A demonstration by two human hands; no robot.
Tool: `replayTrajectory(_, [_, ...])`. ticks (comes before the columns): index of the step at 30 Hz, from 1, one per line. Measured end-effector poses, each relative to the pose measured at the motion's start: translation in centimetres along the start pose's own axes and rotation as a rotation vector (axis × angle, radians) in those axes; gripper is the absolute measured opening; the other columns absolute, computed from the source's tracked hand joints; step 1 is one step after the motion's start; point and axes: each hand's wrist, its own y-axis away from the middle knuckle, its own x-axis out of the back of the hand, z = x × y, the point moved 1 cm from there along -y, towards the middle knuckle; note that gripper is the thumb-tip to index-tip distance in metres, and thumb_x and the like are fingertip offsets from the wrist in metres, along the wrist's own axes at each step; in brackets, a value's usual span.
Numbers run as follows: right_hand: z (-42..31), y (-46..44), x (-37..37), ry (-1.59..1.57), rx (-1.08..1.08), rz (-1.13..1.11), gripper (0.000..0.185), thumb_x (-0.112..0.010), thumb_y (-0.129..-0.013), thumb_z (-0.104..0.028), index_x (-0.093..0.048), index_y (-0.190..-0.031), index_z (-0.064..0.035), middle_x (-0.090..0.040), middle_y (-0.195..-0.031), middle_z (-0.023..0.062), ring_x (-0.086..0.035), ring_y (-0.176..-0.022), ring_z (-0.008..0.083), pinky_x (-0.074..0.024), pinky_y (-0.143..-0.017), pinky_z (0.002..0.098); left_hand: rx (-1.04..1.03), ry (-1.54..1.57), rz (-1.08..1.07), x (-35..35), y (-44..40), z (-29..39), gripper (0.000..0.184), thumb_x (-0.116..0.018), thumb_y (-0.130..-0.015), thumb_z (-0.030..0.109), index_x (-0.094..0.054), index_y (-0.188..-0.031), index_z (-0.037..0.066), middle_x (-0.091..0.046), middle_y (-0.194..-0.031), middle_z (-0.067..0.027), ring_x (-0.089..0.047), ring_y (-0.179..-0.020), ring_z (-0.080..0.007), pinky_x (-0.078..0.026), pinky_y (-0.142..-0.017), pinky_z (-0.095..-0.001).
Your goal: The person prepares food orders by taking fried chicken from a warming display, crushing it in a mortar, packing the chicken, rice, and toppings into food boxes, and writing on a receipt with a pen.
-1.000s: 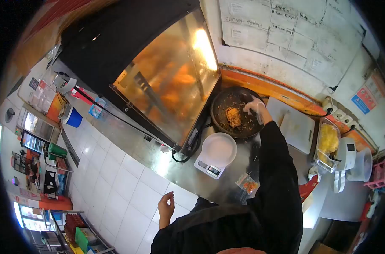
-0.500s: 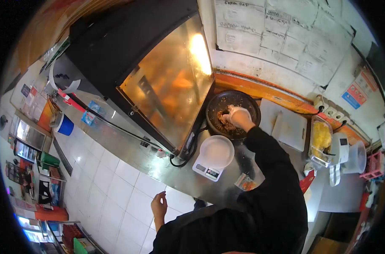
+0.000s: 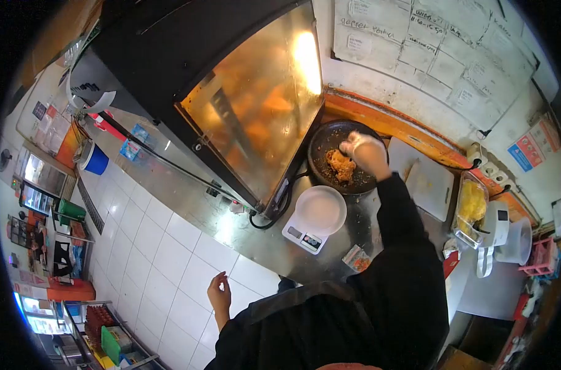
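My right hand (image 3: 365, 153) is over the right side of a round black bowl-like pan (image 3: 318, 137), its fingers curled closed. Something pale, perhaps a thin glove, covers the fingers; what they grip, if anything, is hidden. Beside them in the pan lies a browned, crispy piece of fried food (image 3: 341, 165), with crumbs and bits around it. My left hand (image 3: 219, 293) hangs off the counter's front edge above the tiled floor, loosely bent with fingers apart and holding nothing I can see. Nearer me than the pan, a digital kitchen scale (image 3: 304, 239) carries a white round plate (image 3: 321, 211).
A lit glass-fronted warming cabinet (image 3: 249, 105) stands left of the pan, its black cable on the counter (image 3: 231, 225). A small plastic packet (image 3: 357, 259) lies right of the scale. Farther right are a white cutting board (image 3: 429, 192) and a clear container of yellow food (image 3: 471, 203).
My right hand has lifted from the food and shifted right and up, uncovering the fried piece. The left hand stays low. The whole view has shifted slightly.
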Motion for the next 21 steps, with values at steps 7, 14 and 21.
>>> replayTrajectory(7, [-0.5,-0.6,1.1,0.073,-0.147,-0.333,0.044,-0.056,-0.082,-0.045,-0.065,-0.107,-0.0099,-0.063,-0.109,0.0140,-0.061,-0.099,0.0263,-0.0476,-0.082,0.0339,-0.166,-0.067,-0.057,-0.7,-2.9,0.6,0.012,-0.056,-0.081,0.002,-0.063,-0.090,0.003,-0.067,-0.096,-0.0119,-0.065,-0.084,-0.0284,-0.051,-0.073,-0.0356])
replayTrajectory(14, [1.2,-0.9,-4.3,0.117,-0.176,-0.255,0.046,-0.058,-0.080,-0.046,-0.060,-0.108,-0.0096,-0.066,-0.087,0.0163,-0.063,-0.084,0.0288,-0.0475,-0.072,0.0374,-0.083,-0.061,-0.075,-1.1,-3.9,1.3,0.015,-0.058,-0.080,0.002,-0.065,-0.093,0.004,-0.068,-0.095,-0.0108,-0.066,-0.082,-0.0251,-0.052,-0.072,-0.0341])
replayTrajectory(21, [1.6,-3.2,-5.5,-0.131,-0.188,-0.029,0.059,-0.055,-0.082,-0.046,-0.048,-0.121,-0.0020,-0.060,-0.107,0.0180,-0.060,-0.096,0.0275,-0.0453,-0.081,0.0372,-0.177,-0.051,-0.014,-2.0,-2.7,0.0,0.006,-0.059,-0.079,0.003,-0.063,-0.084,0.004,-0.067,-0.098,-0.0109,-0.066,-0.083,-0.0271,-0.051,-0.073,-0.0354])
